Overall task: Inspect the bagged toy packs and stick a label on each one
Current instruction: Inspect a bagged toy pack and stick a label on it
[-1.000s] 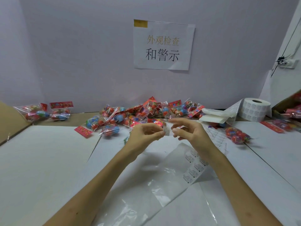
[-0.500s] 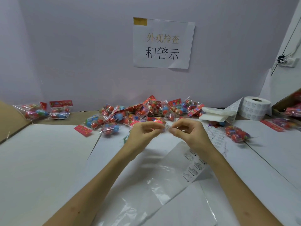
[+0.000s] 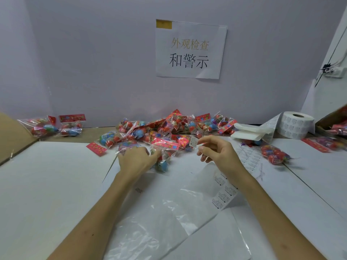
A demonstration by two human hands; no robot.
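Fingertips (image 3: pixel 205 140) of our right hand (image 3: pixel 219 154) pinch a small white label (image 3: pixel 193 142) just above the table (image 3: pixel 47 175); our left hand (image 3: pixel 135 160) grips a toy pack (image 3: pixel 163 160) lying at the near edge of the pile (image 3: pixel 169 128), fingers curled over it; a label strip (image 3: pixel 224 196) lies under our right wrist; a label roll (image 3: pixel 295 125) stands far right.

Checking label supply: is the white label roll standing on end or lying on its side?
Standing on end: the label roll shows its core hole facing up.

Left hand (image 3: pixel 135 160), right hand (image 3: pixel 218 153), forearms: all bare.
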